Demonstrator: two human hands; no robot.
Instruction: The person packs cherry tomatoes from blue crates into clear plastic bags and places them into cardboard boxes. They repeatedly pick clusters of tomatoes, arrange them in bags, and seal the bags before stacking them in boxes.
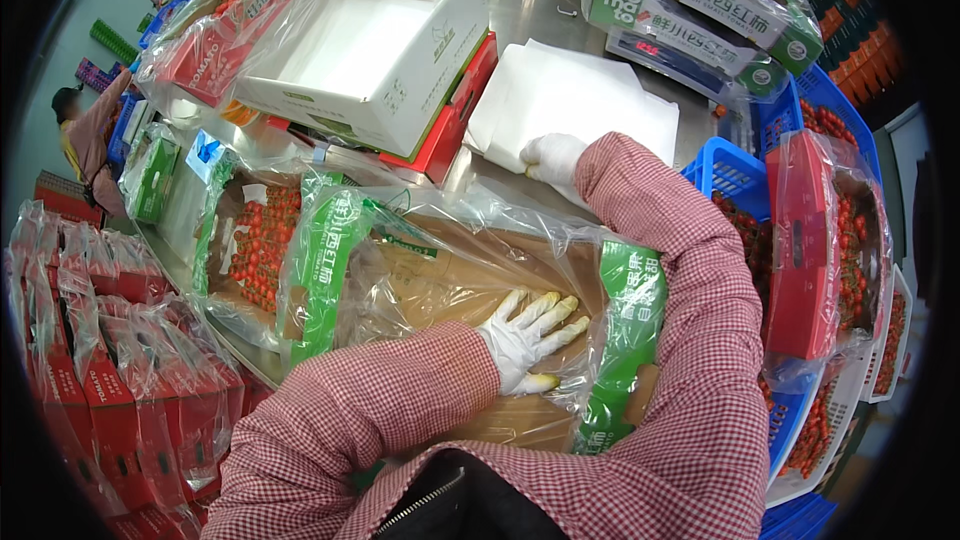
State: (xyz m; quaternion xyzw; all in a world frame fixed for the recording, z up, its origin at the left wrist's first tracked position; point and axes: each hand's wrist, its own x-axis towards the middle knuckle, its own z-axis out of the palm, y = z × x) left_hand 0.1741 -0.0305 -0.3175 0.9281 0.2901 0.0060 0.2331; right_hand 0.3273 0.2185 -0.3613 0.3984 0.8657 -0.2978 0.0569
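Observation:
My left hand point(532, 341), in a white glove with yellowed fingertips, lies flat with its fingers spread inside a green-ended cardboard carton point(628, 307). Clear plastic film point(450, 277) lines the carton and lies under that hand. Farther off, my right hand point(555, 157), also gloved, has its fingers curled at the near edge of a stack of white paper sheets point(577, 97). Whether a sheet is pinched in them cannot be made out. To the left, another green carton point(201, 240) holds cherry tomatoes point(266, 247).
An open white box point(405, 75) sits on a red carton point(474, 101). Wrapped green cartons point(697, 7) rest on a scale with a lit display point(667, 60). Blue crates point(731, 169) and a red tomato carton point(802, 240) stand right; red cartons point(112, 382) crowd the left. A person point(94, 142) is beyond.

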